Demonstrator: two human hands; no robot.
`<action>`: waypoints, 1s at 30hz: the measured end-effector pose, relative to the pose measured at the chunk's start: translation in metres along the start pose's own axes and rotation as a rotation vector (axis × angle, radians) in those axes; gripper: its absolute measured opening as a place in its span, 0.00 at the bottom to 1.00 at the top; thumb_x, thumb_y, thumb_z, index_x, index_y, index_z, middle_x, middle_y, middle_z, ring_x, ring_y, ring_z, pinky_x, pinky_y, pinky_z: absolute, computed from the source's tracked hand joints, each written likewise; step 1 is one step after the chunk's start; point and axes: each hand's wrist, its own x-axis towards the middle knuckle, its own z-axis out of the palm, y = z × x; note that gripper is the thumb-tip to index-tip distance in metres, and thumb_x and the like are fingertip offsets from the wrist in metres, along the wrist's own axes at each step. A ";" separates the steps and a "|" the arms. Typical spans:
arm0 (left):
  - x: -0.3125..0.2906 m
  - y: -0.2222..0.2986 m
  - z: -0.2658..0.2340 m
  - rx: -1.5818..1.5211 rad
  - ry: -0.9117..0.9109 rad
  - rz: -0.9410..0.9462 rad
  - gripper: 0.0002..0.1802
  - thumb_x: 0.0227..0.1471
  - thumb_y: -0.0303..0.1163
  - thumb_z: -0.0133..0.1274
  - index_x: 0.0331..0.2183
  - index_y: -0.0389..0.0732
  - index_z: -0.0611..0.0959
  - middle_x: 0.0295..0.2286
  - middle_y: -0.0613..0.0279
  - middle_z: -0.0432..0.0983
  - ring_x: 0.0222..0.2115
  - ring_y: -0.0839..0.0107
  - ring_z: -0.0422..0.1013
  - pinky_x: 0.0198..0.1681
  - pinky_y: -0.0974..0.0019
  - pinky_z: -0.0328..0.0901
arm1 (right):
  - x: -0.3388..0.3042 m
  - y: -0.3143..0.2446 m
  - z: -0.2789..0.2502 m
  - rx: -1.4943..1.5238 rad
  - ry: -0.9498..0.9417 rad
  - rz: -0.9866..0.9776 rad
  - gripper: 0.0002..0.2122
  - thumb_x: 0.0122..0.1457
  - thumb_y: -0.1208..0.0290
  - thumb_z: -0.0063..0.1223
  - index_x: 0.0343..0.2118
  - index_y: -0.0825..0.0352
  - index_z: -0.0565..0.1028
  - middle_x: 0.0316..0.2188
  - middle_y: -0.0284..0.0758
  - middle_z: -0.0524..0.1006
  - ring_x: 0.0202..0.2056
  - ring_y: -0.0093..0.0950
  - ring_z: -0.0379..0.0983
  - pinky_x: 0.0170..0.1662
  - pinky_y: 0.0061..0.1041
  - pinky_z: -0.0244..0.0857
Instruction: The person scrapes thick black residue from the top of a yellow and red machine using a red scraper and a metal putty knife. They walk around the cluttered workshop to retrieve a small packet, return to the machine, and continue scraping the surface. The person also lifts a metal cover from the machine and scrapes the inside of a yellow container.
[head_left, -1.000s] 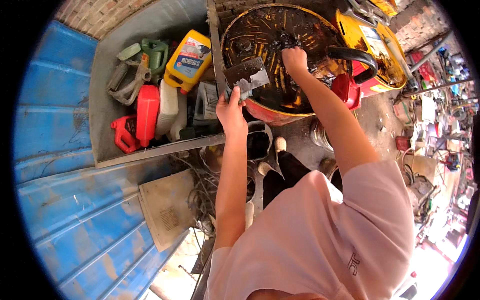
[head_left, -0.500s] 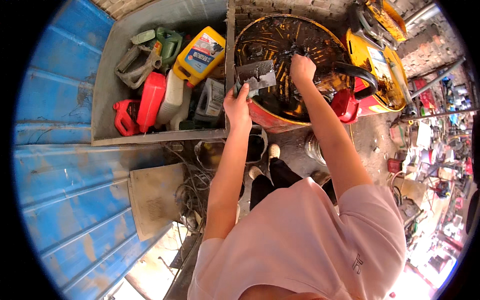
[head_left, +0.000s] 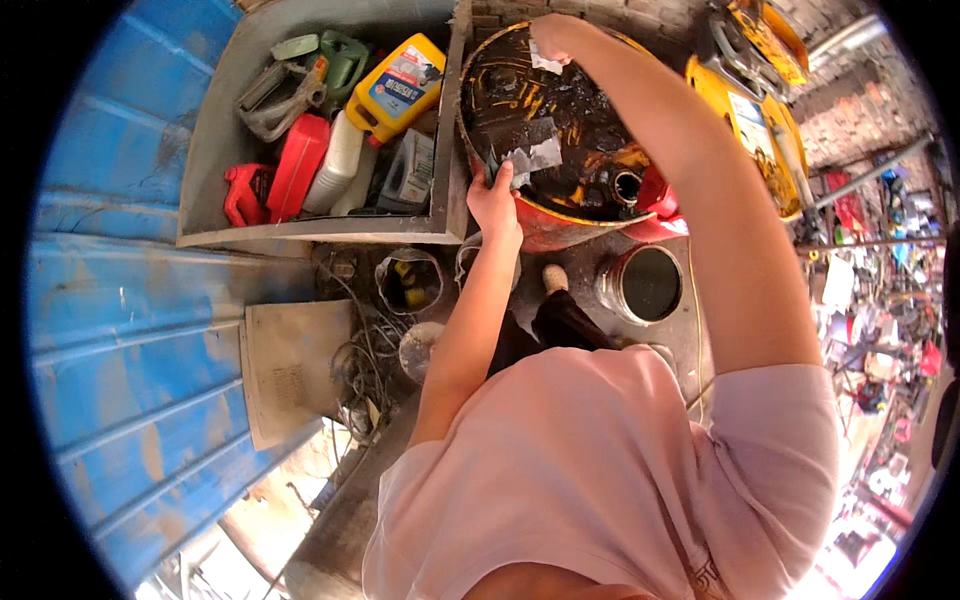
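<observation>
A large drum stands before me, its top [head_left: 493, 95] coated in dark, greasy sludge with yellow streaks. My left hand [head_left: 495, 208] is at its near left rim, closed on a flat grey plate [head_left: 541, 156] like a scraper, which has dark smears on it. Over the far part of the drum reaches my right hand [head_left: 563, 39], its fingers closed. From under them sticks out a pale flat piece [head_left: 543, 62]; its kind is hard to make out. Near the drum's front edge, an open dark spout or ring [head_left: 627, 186] shows beside a red part [head_left: 655, 192].
To the left, a grey metal bin [head_left: 315, 232] holds a yellow jug [head_left: 396, 90], a red jug [head_left: 300, 165] and several other containers. Below the drum are an open pail [head_left: 648, 284] and a bucket [head_left: 408, 280]. A yellow container [head_left: 740, 110] stands to the right, a blue wall [head_left: 110, 290] far left.
My right hand has moved away from me and left, to the drum's far side, and a pale piece now shows under it. The black curved handle at the drum's right is hidden behind my arm.
</observation>
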 end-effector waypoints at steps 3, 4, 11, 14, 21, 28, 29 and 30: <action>-0.002 0.000 -0.013 -0.002 0.090 0.045 0.17 0.44 0.31 0.55 0.36 0.36 0.71 0.31 0.63 0.69 0.26 0.75 0.63 0.23 0.71 0.59 | -0.050 -0.005 -0.052 0.403 0.157 -0.284 0.12 0.52 0.74 0.46 0.34 0.80 0.67 0.21 0.43 0.72 0.16 0.28 0.69 0.17 0.25 0.66; -0.001 -0.006 -0.011 -0.010 0.099 0.058 0.16 0.44 0.31 0.55 0.36 0.36 0.71 0.30 0.64 0.69 0.26 0.75 0.63 0.23 0.71 0.59 | -0.050 0.004 -0.060 0.440 0.126 -0.329 0.12 0.52 0.75 0.45 0.35 0.80 0.66 0.21 0.44 0.72 0.16 0.27 0.69 0.18 0.23 0.66; -0.010 -0.047 0.001 0.045 0.254 0.024 0.20 0.44 0.33 0.55 0.38 0.34 0.71 0.31 0.62 0.69 0.29 0.72 0.65 0.26 0.66 0.62 | -0.003 0.057 -0.042 0.267 0.166 -0.609 0.14 0.54 0.66 0.46 0.35 0.75 0.71 0.24 0.41 0.74 0.22 0.30 0.72 0.29 0.32 0.67; -0.017 -0.055 0.020 0.138 0.408 0.021 0.12 0.44 0.34 0.54 0.30 0.35 0.75 0.20 0.71 0.68 0.17 0.81 0.60 0.20 0.73 0.56 | 0.059 0.075 0.010 0.409 0.257 -0.515 0.15 0.55 0.62 0.43 0.36 0.71 0.71 0.27 0.41 0.74 0.29 0.33 0.71 0.35 0.35 0.65; -0.024 -0.065 0.018 0.139 0.512 0.037 0.18 0.43 0.29 0.54 0.38 0.33 0.74 0.27 0.69 0.72 0.23 0.82 0.65 0.24 0.78 0.60 | 0.133 0.045 0.041 0.528 0.411 -0.352 0.14 0.54 0.62 0.43 0.38 0.67 0.71 0.33 0.40 0.73 0.37 0.38 0.69 0.39 0.35 0.63; -0.025 -0.072 0.014 0.117 0.597 0.057 0.15 0.43 0.29 0.54 0.35 0.35 0.75 0.23 0.72 0.70 0.19 0.83 0.61 0.21 0.78 0.57 | 0.162 0.005 0.026 0.270 0.368 -0.270 0.08 0.51 0.73 0.43 0.24 0.70 0.74 0.24 0.40 0.75 0.27 0.37 0.72 0.27 0.34 0.67; -0.026 -0.074 0.012 0.098 0.593 0.076 0.14 0.43 0.29 0.54 0.35 0.35 0.76 0.22 0.72 0.70 0.19 0.83 0.61 0.21 0.79 0.56 | 0.165 -0.003 0.027 0.268 0.404 -0.299 0.08 0.51 0.73 0.43 0.24 0.70 0.74 0.24 0.40 0.75 0.26 0.37 0.72 0.26 0.34 0.67; -0.027 -0.074 0.013 0.085 0.593 0.076 0.13 0.43 0.29 0.54 0.34 0.36 0.76 0.22 0.72 0.70 0.19 0.84 0.61 0.20 0.79 0.56 | 0.168 -0.006 0.029 0.262 0.441 -0.322 0.08 0.51 0.73 0.43 0.23 0.70 0.74 0.23 0.40 0.75 0.25 0.36 0.71 0.26 0.34 0.67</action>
